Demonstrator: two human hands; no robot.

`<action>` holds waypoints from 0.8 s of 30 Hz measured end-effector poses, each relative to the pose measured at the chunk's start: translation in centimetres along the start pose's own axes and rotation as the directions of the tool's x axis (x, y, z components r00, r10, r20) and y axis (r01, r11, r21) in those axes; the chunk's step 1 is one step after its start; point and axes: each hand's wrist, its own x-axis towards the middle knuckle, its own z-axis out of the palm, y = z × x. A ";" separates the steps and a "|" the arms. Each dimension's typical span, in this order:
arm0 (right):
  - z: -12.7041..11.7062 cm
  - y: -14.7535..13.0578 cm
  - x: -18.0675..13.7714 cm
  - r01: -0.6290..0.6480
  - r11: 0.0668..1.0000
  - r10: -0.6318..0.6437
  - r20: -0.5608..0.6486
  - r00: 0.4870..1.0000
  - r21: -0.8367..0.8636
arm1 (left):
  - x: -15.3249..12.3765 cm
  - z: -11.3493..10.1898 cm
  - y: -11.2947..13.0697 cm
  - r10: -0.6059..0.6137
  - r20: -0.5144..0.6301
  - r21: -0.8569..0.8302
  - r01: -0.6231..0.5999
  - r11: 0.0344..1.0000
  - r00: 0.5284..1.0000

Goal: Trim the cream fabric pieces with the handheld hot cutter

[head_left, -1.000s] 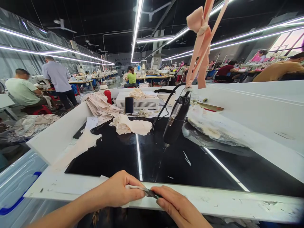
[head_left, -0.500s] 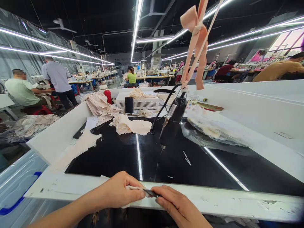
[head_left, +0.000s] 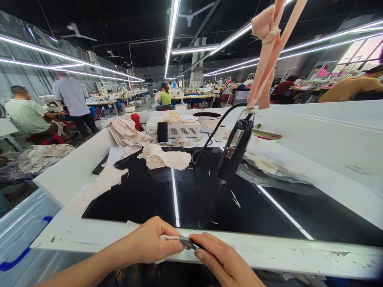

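Observation:
At the table's front edge, my left hand (head_left: 152,241) pinches a small white piece of fabric (head_left: 170,237) between thumb and fingers. My right hand (head_left: 221,255) is closed around dark small thread snips (head_left: 188,242), whose blades meet the fabric at my left fingertips. The handle is mostly covered by my right fingers. Past my hands lies a black glossy board (head_left: 143,199) with a few white scraps (head_left: 235,198). Above it a black hand-held electric tool (head_left: 235,149) hangs tilted from peach fabric strips (head_left: 266,67).
A stack of cream fabric pieces (head_left: 164,156) lies on the board. Behind are a phone (head_left: 162,132), a white vented box (head_left: 184,130) and draped fabric (head_left: 128,133). A clear plastic bag (head_left: 278,165) lies right. White side panels (head_left: 329,139) border the table. Several people work at machines beyond.
The hanging tool has swung to the right. The snips' blades show slightly more apart at the fabric. Both my hands stay in nearly the same place.

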 end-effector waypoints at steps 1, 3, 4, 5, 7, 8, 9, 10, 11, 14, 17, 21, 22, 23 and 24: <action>0.1 0.0 0.0 0.007 1.000 -0.007 -0.004 1.000 -0.005 | 0.0 0.0 0.0 -0.005 -0.005 0.003 0.005 1.000 1.000; 0.3 0.0 0.1 0.019 1.000 -0.019 -0.015 1.000 -0.010 | 0.0 0.1 -0.1 -0.018 -0.015 0.007 0.018 1.000 1.000; 0.4 0.1 0.1 0.022 1.000 -0.022 -0.020 1.000 -0.009 | 0.0 0.1 -0.1 -0.021 -0.019 0.008 0.022 1.000 1.000; 0.4 0.1 0.0 0.024 1.000 -0.024 -0.022 0.999 -0.005 | 0.0 0.1 -0.1 -0.022 -0.021 0.008 0.022 1.000 1.000; 0.5 0.1 0.0 0.021 1.000 -0.020 -0.024 0.999 0.006 | 0.1 0.1 -0.2 -0.018 -0.020 0.006 0.018 1.000 1.000; 0.5 0.0 0.0 0.019 1.000 -0.019 -0.021 1.000 0.010 | 0.1 0.1 -0.3 -0.014 -0.015 0.003 0.014 1.000 1.000; 0.5 0.0 0.0 0.016 1.000 -0.016 -0.012 1.000 0.013 | 0.2 0.1 -0.4 -0.009 -0.009 -0.002 0.009 1.000 1.000; 0.5 -0.1 0.0 0.015 1.000 -0.015 -0.006 1.000 0.014 | 0.2 0.1 -0.5 -0.001 -0.001 -0.007 0.001 1.000 1.000; 0.5 -0.2 0.0 0.011 1.000 -0.011 0.001 1.000 0.013 | 0.2 0.1 -0.6 0.006 0.006 -0.010 -0.006 1.000 1.000; 0.3 -0.5 0.1 0.002 1.000 -0.002 0.005 1.000 0.009 | 0.2 0.0 -0.5 0.013 0.011 -0.003 -0.013 1.000 1.000; 0.3 -0.6 0.1 0.003 1.000 -0.003 0.010 1.000 0.014 | -0.1 0.0 -0.1 -0.011 0.012 0.002 0.011 1.000 1.000; 0.4 -0.5 0.0 0.005 1.000 -0.005 0.001 1.000 0.027 | -0.3 0.1 0.3 -0.020 0.024 -0.017 0.021 1.000 0.999; 0.4 -0.4 0.0 0.005 1.000 -0.005 0.002 1.000 0.026 | -0.4 0.2 0.3 -0.024 0.024 -0.017 0.024 1.000 0.999; 0.4 -0.3 0.0 0.004 1.000 -0.004 0.007 1.000 0.024 | -0.4 0.2 0.3 -0.029 0.021 -0.013 0.029 0.999 0.999; 0.4 -0.2 0.0 0.003 1.000 -0.004 0.013 1.000 0.021 | -0.4 0.2 0.3 -0.035 0.019 -0.012 0.035 0.999 0.999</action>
